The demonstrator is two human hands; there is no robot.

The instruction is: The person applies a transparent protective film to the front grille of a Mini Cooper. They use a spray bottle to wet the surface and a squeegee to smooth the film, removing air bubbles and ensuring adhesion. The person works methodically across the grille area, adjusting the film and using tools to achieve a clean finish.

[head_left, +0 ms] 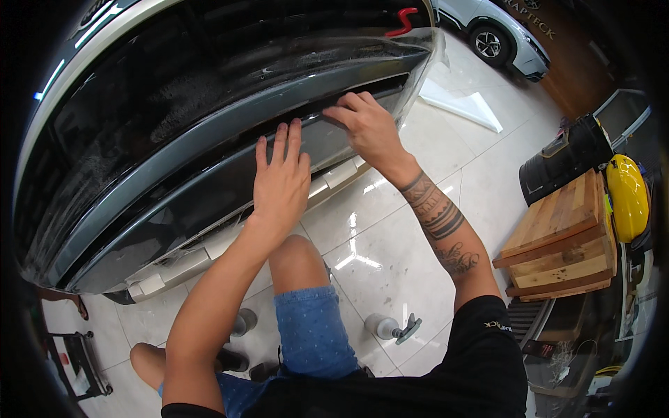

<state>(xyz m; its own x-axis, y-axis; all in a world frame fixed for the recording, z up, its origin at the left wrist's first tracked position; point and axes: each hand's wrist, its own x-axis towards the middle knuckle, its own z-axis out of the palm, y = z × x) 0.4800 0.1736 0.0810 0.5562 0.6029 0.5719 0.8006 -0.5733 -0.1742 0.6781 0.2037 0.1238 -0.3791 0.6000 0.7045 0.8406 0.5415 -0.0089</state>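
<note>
Plausibly, the glossy film on the dark car bumper could crease or lift if the hands press unevenly along the black groove. The left hand lies against the bumper, fingers straight and slightly spread, tips at the groove; the right hand curls its fingers there (whether they pinch anything, I cannot tell). Loose film at the bumper's right end might snag. The right knee crowds the lower edge; tiled floor gives sideways room toward the wooden box.
</note>
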